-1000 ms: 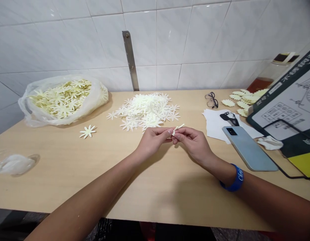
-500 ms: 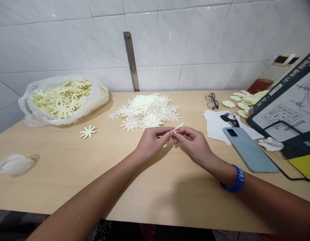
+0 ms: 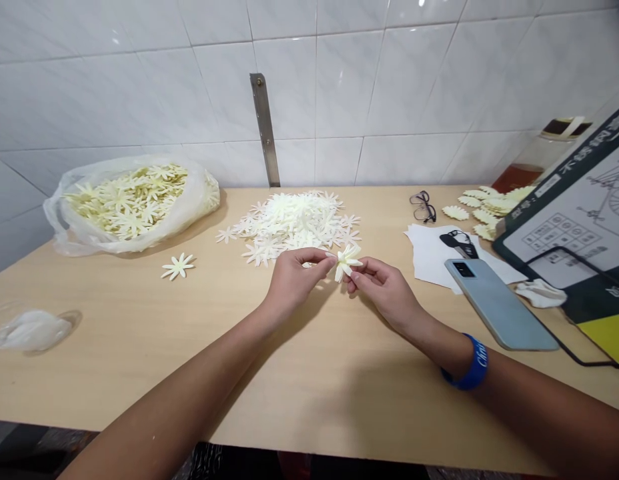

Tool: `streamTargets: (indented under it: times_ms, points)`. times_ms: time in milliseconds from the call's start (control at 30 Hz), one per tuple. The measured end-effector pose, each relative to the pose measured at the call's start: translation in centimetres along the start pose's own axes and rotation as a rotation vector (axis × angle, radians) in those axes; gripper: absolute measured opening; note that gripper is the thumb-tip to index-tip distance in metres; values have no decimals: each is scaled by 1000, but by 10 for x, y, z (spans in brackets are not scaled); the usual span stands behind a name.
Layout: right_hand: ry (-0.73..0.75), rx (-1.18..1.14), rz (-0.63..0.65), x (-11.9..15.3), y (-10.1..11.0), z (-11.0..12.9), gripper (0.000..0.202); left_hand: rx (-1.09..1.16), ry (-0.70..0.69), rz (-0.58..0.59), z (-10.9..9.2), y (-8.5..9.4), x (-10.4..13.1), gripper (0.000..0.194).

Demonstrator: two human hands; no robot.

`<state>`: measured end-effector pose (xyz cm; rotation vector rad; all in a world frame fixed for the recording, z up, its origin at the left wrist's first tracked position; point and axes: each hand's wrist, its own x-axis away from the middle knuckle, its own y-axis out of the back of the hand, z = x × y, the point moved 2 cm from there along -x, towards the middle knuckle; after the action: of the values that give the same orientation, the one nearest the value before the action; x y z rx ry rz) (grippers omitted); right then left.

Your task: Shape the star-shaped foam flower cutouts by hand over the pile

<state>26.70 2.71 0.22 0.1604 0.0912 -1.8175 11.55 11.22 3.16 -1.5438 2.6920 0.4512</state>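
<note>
Between my two hands is a pale yellow flower-shaped piece (image 3: 346, 262) with its narrow petals spread. My left hand (image 3: 300, 275) pinches it from the left between thumb and forefinger. My right hand (image 3: 381, 287) grips a petal at its lower right side, fingers curled. Just behind the hands lies a heap of similar flower pieces (image 3: 299, 220). A single flower piece (image 3: 178, 267) lies apart on the table to the left.
A plastic bag (image 3: 199, 200) full of flower pieces stands at the back left. Clear plastic (image 3: 34, 330) lies at the left. Glasses (image 3: 423, 207), white paper (image 3: 424, 257), a phone (image 3: 502, 303), scalloped pieces (image 3: 455, 213) and a leaning box (image 3: 584, 220) are at the right.
The piece between my hands showed as a thin strip before; now its petals are spread and face the camera. My hands have moved slightly apart. The view has tilted up a little.
</note>
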Motion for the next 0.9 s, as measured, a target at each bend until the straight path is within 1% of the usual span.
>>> streamTargets:
  times_ms: [100, 200, 333, 400, 467, 600, 700, 900]
  points:
    - [5, -10, 3, -1, 2, -2, 21, -7, 24, -16, -1, 1, 0, 20]
    - [-3, -49, 23, -1, 3, -4, 20, -34, 12, -16, -1, 0, 1, 19]
    - [-96, -129, 90, -1, 0, -7, 22, -103, -83, 11, 0, -5, 4, 14]
    - [-136, -154, 94, -1, -2, -9, 24, -146, -144, 38, 1, -7, 4, 13]
    - [-151, -162, 95, -1, -2, -10, 25, -177, -178, 61, 3, -8, 4, 12]
    - [-181, -209, 130, -3, 1, -12, 25, -202, -186, 112, 4, -7, 2, 11]
    - [-210, -226, 131, -3, 3, -13, 27, -200, -190, 151, 4, -6, 1, 10]
    - [-208, -222, 108, -3, 2, -9, 29, -60, -133, 175, 6, -7, 0, 10]
